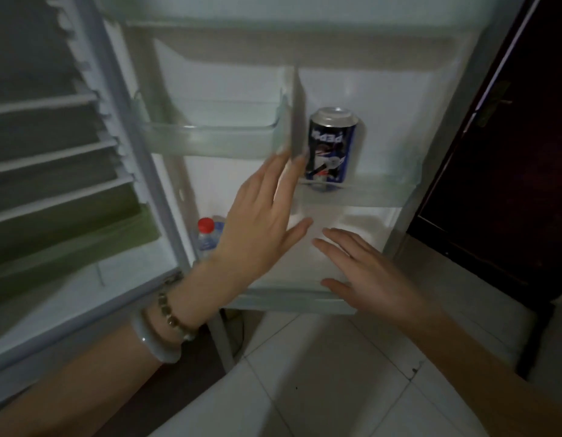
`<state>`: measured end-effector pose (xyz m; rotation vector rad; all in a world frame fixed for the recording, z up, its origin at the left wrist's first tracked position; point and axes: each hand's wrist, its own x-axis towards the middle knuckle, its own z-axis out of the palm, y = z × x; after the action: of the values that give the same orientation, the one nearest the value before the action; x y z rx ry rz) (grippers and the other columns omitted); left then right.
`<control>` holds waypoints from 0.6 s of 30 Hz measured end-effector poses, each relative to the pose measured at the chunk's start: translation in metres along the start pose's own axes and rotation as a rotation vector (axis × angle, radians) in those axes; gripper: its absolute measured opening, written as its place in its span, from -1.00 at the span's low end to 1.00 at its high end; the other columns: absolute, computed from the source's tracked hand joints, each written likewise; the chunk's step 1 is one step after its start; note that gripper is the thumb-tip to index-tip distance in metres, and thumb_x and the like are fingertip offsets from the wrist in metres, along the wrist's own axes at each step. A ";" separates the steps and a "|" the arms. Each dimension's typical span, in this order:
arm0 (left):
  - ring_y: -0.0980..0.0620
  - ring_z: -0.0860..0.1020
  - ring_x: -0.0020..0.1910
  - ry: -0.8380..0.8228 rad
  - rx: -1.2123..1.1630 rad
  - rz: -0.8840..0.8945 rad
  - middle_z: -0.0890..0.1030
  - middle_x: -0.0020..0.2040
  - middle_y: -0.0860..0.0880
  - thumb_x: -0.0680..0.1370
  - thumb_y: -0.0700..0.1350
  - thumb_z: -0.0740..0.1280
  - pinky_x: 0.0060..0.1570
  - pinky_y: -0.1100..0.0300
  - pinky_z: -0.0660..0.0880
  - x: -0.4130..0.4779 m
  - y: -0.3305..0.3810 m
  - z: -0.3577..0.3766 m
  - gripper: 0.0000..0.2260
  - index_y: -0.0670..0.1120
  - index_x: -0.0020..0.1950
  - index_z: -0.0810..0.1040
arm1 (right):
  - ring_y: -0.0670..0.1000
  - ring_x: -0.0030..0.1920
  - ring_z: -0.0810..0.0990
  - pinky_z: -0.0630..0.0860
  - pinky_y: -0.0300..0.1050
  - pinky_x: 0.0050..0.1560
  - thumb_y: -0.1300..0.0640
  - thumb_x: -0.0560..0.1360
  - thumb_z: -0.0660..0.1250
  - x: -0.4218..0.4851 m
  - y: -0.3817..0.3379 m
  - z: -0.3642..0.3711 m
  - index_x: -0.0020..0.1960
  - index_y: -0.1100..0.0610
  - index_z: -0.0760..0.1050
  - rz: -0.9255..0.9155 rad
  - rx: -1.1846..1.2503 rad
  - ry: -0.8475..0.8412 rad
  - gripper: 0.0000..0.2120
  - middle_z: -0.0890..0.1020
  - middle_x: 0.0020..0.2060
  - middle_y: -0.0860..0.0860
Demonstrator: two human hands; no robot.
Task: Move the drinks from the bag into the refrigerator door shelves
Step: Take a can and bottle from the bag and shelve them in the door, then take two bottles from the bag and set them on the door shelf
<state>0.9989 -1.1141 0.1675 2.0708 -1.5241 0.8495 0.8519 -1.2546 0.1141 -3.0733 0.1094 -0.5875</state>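
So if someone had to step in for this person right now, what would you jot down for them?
Left hand: open, holding nothing, fingertips up by the divider between the two middle door shelves.
Right hand: open, holding nothing, spread over the bottom door shelf.
Done so far: one can stands upside down on the right middle shelf; a red-capped bottle sits at the left end of the bottom shelf, partly hidden by the left hand.
The left middle shelf looks empty.
Left to do: the bag is out of view, so I cannot tell how many drinks remain. Check it and shelve the rest.
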 end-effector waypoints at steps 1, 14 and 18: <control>-0.21 0.27 0.41 -0.029 0.049 -0.006 0.29 0.42 -0.27 0.52 0.10 0.28 0.37 -0.02 0.26 -0.016 -0.005 -0.002 -0.34 -0.24 0.46 0.14 | 0.17 0.31 0.41 0.35 0.02 0.28 0.04 0.39 0.46 0.004 -0.006 0.004 0.38 0.16 0.34 -0.021 0.011 -0.008 -0.37 0.44 0.32 0.18; -0.21 0.35 0.37 -0.352 0.413 -0.430 0.36 0.39 -0.26 0.41 0.07 0.43 0.34 -0.09 0.26 -0.246 -0.064 -0.091 -0.31 -0.21 0.40 0.26 | 0.21 0.16 0.54 0.49 0.13 0.15 0.10 0.24 0.58 0.062 -0.179 0.068 0.29 0.25 0.43 -0.517 0.215 -0.145 -0.31 0.53 0.19 0.24; -0.22 0.36 0.36 -0.426 0.479 -0.603 0.38 0.38 -0.26 0.39 0.08 0.44 0.33 -0.11 0.27 -0.331 -0.060 -0.137 -0.29 -0.22 0.40 0.28 | 0.20 0.24 0.47 0.45 0.12 0.19 0.11 0.28 0.55 0.056 -0.258 0.094 0.33 0.22 0.40 -0.618 0.335 -0.220 -0.32 0.50 0.25 0.21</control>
<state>0.9566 -0.7778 0.0378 2.9864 -0.7944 0.5912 0.9554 -1.0013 0.0538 -2.7752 -0.8663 -0.2249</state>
